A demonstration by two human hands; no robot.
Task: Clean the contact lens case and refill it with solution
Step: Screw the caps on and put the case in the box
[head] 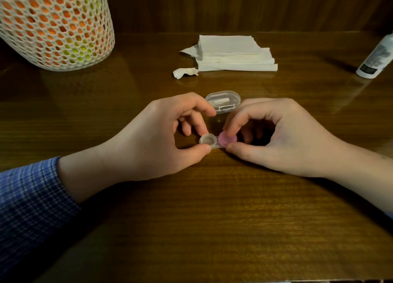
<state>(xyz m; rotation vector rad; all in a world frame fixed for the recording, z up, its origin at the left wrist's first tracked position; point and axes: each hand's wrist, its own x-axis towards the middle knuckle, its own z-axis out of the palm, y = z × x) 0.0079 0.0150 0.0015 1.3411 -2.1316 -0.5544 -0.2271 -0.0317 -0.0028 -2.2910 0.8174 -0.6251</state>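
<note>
Both hands arch over the contact lens case (pixel 214 143) on the table (pixel 212 219): left hand (pixel 161 138) pinches its open clear well, right hand (pixel 274 136) grips the pink cap (pixel 228 139) (fingers curled).

Glossy wooden table (pixel 191 219), dark wood-panelled wall (pixel 234 6) behind.

Both hands meet at mid-table, fingers curled.
Left hand (pixel 161 134) pinches with thumb and fingers; right hand (pixel 274 134) does likewise.
</note>
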